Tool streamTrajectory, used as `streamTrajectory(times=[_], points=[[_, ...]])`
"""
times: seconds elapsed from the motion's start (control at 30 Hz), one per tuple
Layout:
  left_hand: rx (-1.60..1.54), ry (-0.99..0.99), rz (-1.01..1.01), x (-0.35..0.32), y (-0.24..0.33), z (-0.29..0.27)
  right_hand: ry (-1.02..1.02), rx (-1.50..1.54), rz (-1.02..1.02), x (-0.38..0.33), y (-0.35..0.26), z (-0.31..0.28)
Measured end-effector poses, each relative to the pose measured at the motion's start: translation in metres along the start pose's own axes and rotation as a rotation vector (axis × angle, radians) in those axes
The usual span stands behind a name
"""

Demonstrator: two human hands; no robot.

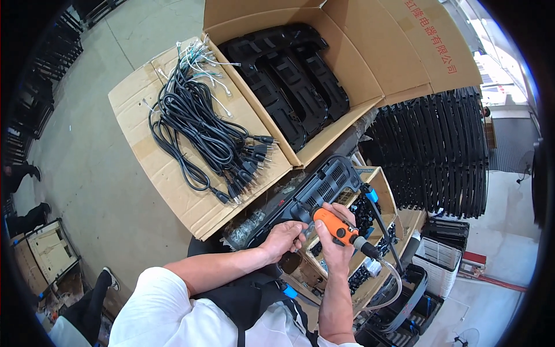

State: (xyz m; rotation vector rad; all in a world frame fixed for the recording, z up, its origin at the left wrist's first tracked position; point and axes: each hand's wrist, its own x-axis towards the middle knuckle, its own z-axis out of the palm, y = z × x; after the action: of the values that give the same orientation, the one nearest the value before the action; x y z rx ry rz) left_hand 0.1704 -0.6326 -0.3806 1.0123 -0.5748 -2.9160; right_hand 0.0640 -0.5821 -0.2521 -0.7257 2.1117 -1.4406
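My right hand (337,246) is wrapped round an orange and black air screwdriver (333,226), its hose fitting toward me. The tool's front end is up against a long black plastic housing (328,186) with vent slots, which lies slanting before me. My left hand (282,239) is closed beside the housing's near part, fingertips pinched together. Whatever is between those fingers, if anything, is too small to make out. A clear hose (399,283) curves away from the tool's rear end.
An open cardboard box (358,63) of black plastic panels (289,75) stands ahead. Black power cords (199,124) lie on its left flap. A wooden tray (386,191) of small black parts is at the right. Stacked black frames (430,150) stand behind it. Other people's legs show far left.
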Motion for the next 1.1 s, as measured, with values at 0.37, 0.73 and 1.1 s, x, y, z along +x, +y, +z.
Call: streamTrajectory(times=[0.37, 0.73, 1.1], points=[[0.028, -0.01, -0.004, 0.012, 0.01, 0.005, 0.006, 0.007, -0.027, 0.001, 0.0, -0.002], [0.044, 0.004, -0.001, 0.008, 0.003, 0.004, 0.009, -0.027, -0.028, 0.007, 0.005, 0.001], [0.036, 0.031, -0.007, 0.004, 0.005, 0.005, -0.008, -0.025, 0.009, 0.012, 0.004, 0.005]])
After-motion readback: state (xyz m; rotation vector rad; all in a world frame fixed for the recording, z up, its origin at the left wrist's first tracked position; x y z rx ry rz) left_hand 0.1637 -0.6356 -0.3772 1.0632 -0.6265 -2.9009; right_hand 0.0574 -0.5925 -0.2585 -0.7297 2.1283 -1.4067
